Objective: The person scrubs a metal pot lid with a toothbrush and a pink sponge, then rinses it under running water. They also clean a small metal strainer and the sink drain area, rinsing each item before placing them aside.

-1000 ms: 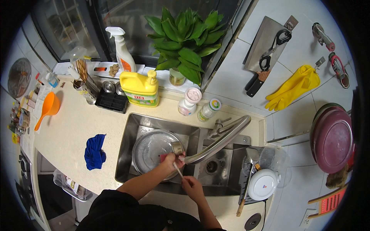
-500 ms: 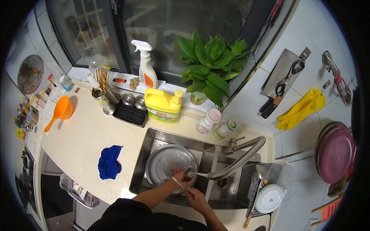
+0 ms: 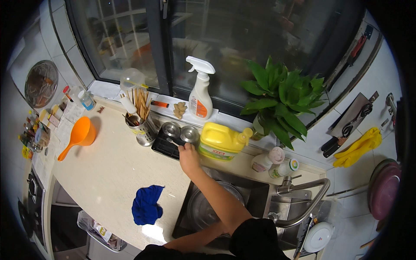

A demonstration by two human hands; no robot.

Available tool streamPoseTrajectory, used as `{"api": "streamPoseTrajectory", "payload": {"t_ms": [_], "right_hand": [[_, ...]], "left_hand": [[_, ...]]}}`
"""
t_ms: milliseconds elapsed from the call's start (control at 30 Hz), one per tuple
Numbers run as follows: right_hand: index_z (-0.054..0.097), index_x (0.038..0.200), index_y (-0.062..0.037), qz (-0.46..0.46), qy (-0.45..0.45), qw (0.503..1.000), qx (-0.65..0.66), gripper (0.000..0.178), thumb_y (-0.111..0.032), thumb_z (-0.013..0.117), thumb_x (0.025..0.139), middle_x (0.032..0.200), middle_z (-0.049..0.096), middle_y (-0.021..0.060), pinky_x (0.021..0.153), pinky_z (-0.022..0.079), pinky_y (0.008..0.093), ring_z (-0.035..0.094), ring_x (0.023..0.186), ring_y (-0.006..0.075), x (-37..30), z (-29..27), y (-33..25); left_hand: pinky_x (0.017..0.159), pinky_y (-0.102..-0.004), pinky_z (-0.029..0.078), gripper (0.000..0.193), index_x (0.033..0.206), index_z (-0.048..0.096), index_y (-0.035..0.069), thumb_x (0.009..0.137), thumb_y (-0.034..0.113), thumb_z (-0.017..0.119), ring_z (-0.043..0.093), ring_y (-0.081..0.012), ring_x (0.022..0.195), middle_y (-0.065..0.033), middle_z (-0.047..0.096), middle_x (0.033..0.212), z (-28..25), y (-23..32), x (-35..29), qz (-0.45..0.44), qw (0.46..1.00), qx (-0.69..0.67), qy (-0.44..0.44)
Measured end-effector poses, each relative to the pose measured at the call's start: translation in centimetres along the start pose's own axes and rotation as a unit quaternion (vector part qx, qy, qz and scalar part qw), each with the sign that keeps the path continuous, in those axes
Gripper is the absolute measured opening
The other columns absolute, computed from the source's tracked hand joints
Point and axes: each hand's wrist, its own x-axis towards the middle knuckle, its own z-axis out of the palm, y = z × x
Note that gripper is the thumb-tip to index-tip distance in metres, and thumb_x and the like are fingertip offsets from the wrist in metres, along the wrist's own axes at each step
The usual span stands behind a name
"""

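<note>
My right hand (image 3: 189, 158) reaches over the front edge of the black rack (image 3: 166, 148) at the back of the counter. Its fingers are closed on a slim pale stick (image 3: 173, 142), whose far end lies over the rack; its exact kind is too small to tell. Two small round metal dishes (image 3: 189, 134) stand at the rack's back edge, close to the hand. My left hand (image 3: 222, 228) is low over the sink, its fingers hidden by my right forearm. Beneath my arms, a large round metal pan (image 3: 201, 206) sits in the left basin.
A yellow jug (image 3: 221, 141) stands right of the rack, a utensil holder (image 3: 145, 133) left of it. A spray bottle (image 3: 201, 95) and leafy plant (image 3: 284, 102) line the sill. A blue cloth (image 3: 147, 206) and orange ladle (image 3: 80, 134) lie left. The faucet (image 3: 318, 195) arches right.
My right hand has gone from the sink up to the black rack, carrying the stick. My left hand, earlier holding a small dark object by the faucet's stream, is now mostly covered. The view has shifted left.
</note>
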Motion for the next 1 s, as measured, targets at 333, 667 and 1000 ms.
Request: {"api": "streamPoseTrajectory", "payload": {"t_ms": [333,667,1000], "right_hand": [[0.056,0.096,0.0016,0.218,-0.018,0.772,0.597,0.016,-0.008,0.048,0.086,0.098,0.056,0.0144,0.077,0.048,0.0333,0.056,0.088,0.0262,-12.8,-2.8,-0.3],[0.053,0.087,0.0026,0.362,0.167,0.210,0.893,0.015,-0.012,0.050,0.085,0.080,0.055,0.0135,0.061,0.048,0.0262,0.055,0.078,0.0207,-32.4,-10.3,14.3],[0.050,0.107,0.0042,0.365,0.094,0.887,0.266,0.048,-0.035,0.058,0.080,0.090,0.057,0.0179,0.070,0.044,0.0390,0.056,0.080,0.0297,-33.8,-8.2,15.9]], "left_hand": [[0.082,-0.0357,0.045,0.027,0.110,0.050,0.003,0.088,0.016,0.042,0.053,-0.0225,0.096,-0.0110,0.055,0.106,-2.4,2.0,-1.0,0.029,0.998,0.055,0.032],[0.064,-0.0351,0.050,0.019,0.101,0.053,0.006,0.083,0.010,0.050,0.058,-0.0217,0.078,-0.0089,0.058,0.090,2.2,1.6,-0.8,0.075,0.993,0.084,0.021],[0.053,-0.0305,0.047,0.016,0.099,0.050,0.006,0.083,0.009,0.049,0.057,-0.0195,0.072,-0.0082,0.056,0.088,3.8,-0.9,0.9,0.188,0.979,0.070,-0.023]]}}
